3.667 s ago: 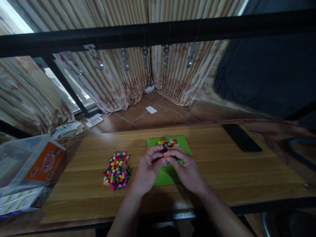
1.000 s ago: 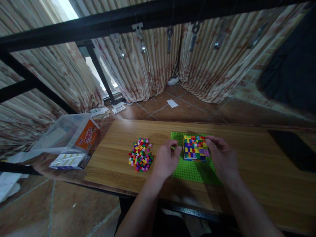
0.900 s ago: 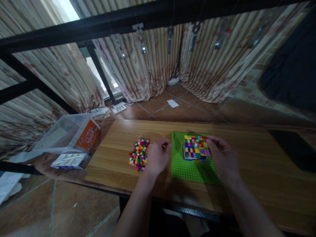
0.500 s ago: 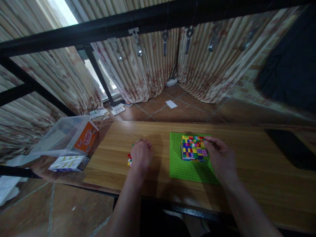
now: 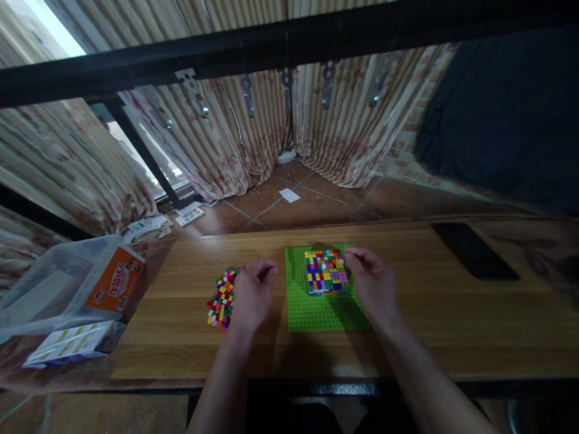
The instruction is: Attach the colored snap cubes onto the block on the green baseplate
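At the far left, a see-through box [image 5: 45, 283] sits past the table's end, and the picture's side cuts it off. A white box [image 5: 72, 343] is near it. The table [image 5: 167, 355] has a strip of wood between its left edge and the pile of little bricks [image 5: 221, 304]. The left hand [image 5: 256, 289] covers part of the pile; its grip is narrow, but I can't tell if a brick is in it. A small gap of wood comes next, then the green board [image 5: 312, 316]. The brick block [image 5: 325, 271] is on the board's back half, with green studs in front. The right hand [image 5: 373, 280] hides the board's right edge. Its fingertips are at the block's back right corner; I can't tell if they hold anything. More wood reaches to the black phone [image 5: 474, 250].
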`<action>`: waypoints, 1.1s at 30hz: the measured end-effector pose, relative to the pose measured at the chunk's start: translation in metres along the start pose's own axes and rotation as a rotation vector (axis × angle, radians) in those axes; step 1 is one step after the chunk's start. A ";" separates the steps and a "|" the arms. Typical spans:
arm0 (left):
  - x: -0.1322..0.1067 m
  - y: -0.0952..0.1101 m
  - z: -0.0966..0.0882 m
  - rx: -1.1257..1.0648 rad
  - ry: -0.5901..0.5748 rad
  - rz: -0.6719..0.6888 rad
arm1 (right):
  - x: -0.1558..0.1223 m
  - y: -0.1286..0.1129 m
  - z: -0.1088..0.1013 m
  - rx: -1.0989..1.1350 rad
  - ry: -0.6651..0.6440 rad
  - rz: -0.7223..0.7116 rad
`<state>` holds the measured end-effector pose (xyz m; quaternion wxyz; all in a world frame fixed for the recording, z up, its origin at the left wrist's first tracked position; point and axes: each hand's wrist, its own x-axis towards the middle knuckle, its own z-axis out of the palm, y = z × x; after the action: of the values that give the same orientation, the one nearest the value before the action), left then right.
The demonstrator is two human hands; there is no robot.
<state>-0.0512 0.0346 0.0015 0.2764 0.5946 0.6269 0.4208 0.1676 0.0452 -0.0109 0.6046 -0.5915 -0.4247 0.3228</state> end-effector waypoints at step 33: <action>-0.013 0.029 0.053 -0.374 0.003 -0.157 | 0.014 0.012 -0.029 -0.227 -0.232 -0.323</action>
<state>0.0102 0.0304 -0.0020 0.4129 0.4818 0.5826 0.5079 0.2008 0.0455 -0.0190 0.5252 -0.5388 -0.6142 0.2379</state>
